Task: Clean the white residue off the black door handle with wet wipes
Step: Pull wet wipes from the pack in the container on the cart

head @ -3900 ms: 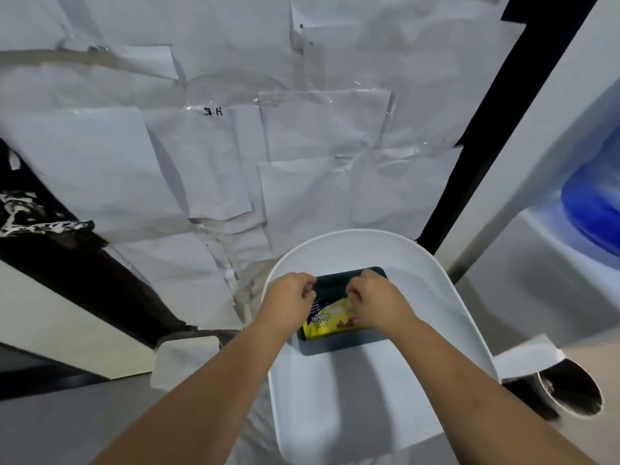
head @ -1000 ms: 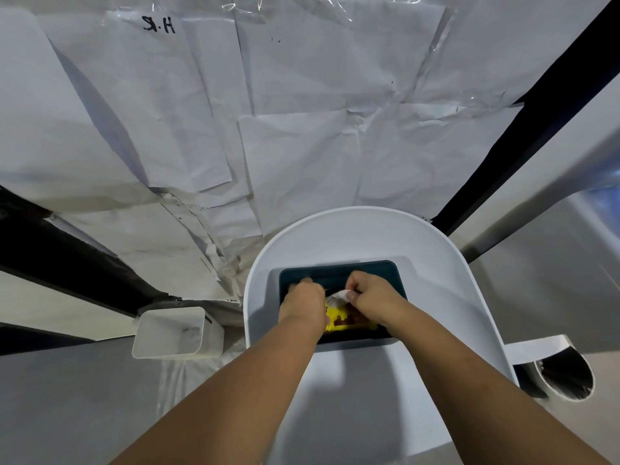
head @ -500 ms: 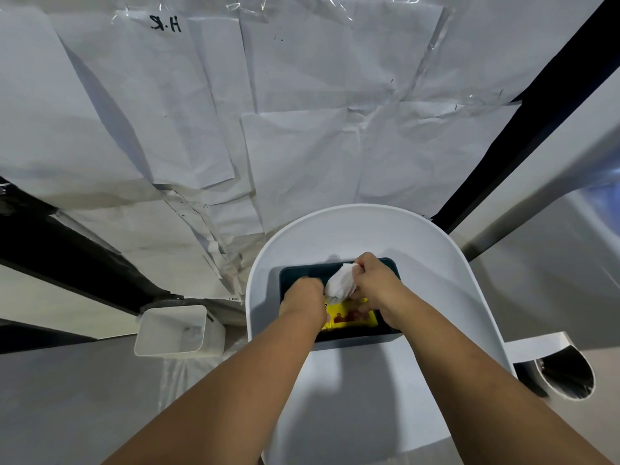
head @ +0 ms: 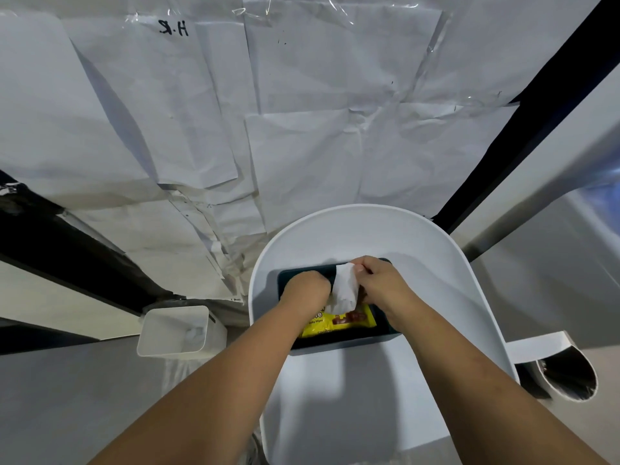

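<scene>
Two hands draw a wet wipe from its pack on a white table.

Sheets of white paper (head: 302,129) cover the far surface, and a black bar (head: 523,129) slants down its right side. The white table (head: 419,380) with its rounded far end carries a dark tray (head: 382,333), where the yellow wipes pack (head: 339,322) lies. Both forearms reach forward from the near edge and meet over the tray. The left hand (head: 307,290) is curled, knuckles up, pressing down on the pack's far end. The right hand (head: 377,280) pinches the top of a white wet wipe (head: 344,288), which hangs between the two hands above the pack. A small white bin (head: 174,330) sits left of the table. The door handle is out of view.
</scene>
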`<state>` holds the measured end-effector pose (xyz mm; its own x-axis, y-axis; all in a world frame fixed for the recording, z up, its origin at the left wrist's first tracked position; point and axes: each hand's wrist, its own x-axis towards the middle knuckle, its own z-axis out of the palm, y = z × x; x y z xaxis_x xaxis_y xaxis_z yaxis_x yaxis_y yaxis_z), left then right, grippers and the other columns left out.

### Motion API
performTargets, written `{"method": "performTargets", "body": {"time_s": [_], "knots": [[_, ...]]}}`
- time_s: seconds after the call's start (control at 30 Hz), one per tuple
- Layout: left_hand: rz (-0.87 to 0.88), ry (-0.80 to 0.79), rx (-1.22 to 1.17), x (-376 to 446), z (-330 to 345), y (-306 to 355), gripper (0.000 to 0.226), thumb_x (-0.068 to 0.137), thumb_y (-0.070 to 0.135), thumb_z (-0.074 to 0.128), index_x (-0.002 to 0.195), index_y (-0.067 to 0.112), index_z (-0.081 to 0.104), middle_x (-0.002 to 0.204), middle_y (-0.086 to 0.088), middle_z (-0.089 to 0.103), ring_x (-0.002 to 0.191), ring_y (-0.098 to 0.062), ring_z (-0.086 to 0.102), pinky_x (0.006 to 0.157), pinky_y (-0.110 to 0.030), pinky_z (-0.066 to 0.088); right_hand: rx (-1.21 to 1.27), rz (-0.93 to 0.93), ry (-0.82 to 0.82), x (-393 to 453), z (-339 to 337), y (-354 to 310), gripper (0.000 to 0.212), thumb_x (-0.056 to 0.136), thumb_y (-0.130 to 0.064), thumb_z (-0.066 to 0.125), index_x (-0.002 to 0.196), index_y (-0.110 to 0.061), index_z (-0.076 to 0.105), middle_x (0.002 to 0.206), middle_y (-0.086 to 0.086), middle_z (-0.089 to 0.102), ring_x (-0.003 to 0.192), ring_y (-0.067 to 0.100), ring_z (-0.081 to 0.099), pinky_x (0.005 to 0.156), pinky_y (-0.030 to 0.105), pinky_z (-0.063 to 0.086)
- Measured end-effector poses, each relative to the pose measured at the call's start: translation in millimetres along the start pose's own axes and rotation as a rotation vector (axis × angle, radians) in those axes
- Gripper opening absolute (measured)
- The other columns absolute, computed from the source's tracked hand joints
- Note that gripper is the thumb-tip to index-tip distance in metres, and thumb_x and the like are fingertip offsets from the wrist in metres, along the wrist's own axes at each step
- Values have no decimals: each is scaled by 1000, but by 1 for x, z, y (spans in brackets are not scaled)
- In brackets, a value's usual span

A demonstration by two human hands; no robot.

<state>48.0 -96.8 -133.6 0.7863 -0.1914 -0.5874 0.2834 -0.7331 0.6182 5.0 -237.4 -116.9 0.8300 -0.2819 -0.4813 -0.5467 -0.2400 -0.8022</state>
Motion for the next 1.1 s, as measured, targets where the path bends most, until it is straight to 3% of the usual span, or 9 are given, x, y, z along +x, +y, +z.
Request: {"method": "performTargets", "body": {"time_s": [0.17, 0.27, 0.37, 0.47, 0.53, 0.73, 0.9, 1.0, 1.1], "knots": [[60, -43, -133, -10, -3, 2, 15, 84, 24, 62, 80, 10, 65, 78, -7, 62, 75, -21, 56, 76, -38, 52, 39, -14, -63, -5, -2, -1, 31, 91, -5, 49, 116, -20, 59, 115, 2, 63, 104, 17, 60, 91, 33, 51], [-2, -97, -294, -9, -6, 3, 6, 85, 15, 61, 86, 19, 65, 94, -5, 68, 89, -21, 64, 84, -38, 56, 128, 18, -139, -11, -5, -3, 42, 83, 2, 53, 116, -23, 48, 111, -1, 57, 97, 20, 61, 67, 31, 54], [-39, -173, -390, -7, -8, 0, 30, 82, 12, 62, 109, 26, 61, 109, -3, 66, 100, -19, 64, 82, -37, 59, 7, -21, -34, -12, 0, 0, 21, 83, -6, 56, 97, -21, 50, 95, 2, 57, 80, 18, 58, 58, 29, 52], [-38, -216, -357, -8, -7, -3, 42, 80, 4, 63, 116, 25, 57, 108, -5, 67, 101, -19, 64, 81, -38, 60, -79, -66, 84, -8, 6, 5, 9, 85, -12, 59, 86, -20, 56, 87, 3, 61, 79, 20, 59, 65, 33, 54], [-20, -185, -281, -9, -7, -3, 28, 80, 9, 62, 106, 19, 63, 104, -11, 69, 99, -24, 66, 83, -42, 59, -59, -70, 69, -7, 5, 3, 9, 87, -13, 59, 88, -22, 61, 92, 0, 65, 89, 18, 63, 74, 32, 55], [-52, -68, -375, -7, -5, -1, 13, 88, 22, 67, 94, 10, 65, 98, -11, 67, 91, -26, 67, 73, -37, 61, -74, -28, -301, -11, 0, 2, 56, 68, -24, 77, 115, -28, 49, 114, -6, 57, 104, 12, 59, 81, 27, 54], [8, 42, -354, -9, -7, 0, 14, 92, 22, 63, 85, 9, 66, 91, -13, 66, 86, -32, 68, 72, -45, 61, -30, -8, 68, -4, 6, 4, 9, 84, -13, 58, 93, -10, 59, 93, 15, 67, 75, 22, 63, 70, 37, 55], [19, 181, -379, -9, -10, 0, 15, 91, 16, 60, 76, 15, 63, 83, -7, 65, 84, -29, 65, 78, -48, 58, 278, 130, 65, -1, -1, 3, 15, 80, 5, 55, 90, -3, 62, 95, 24, 68, 73, 31, 67, 70, 44, 59], [-54, 121, -597, -11, -17, 1, 10, 94, 10, 53, 88, 11, 61, 91, -11, 64, 83, -27, 61, 79, -44, 59, 378, 190, 27, -2, -5, -1, 19, 84, 8, 51, 96, -3, 60, 90, 20, 68, 71, 29, 65, 66, 37, 59]]}}
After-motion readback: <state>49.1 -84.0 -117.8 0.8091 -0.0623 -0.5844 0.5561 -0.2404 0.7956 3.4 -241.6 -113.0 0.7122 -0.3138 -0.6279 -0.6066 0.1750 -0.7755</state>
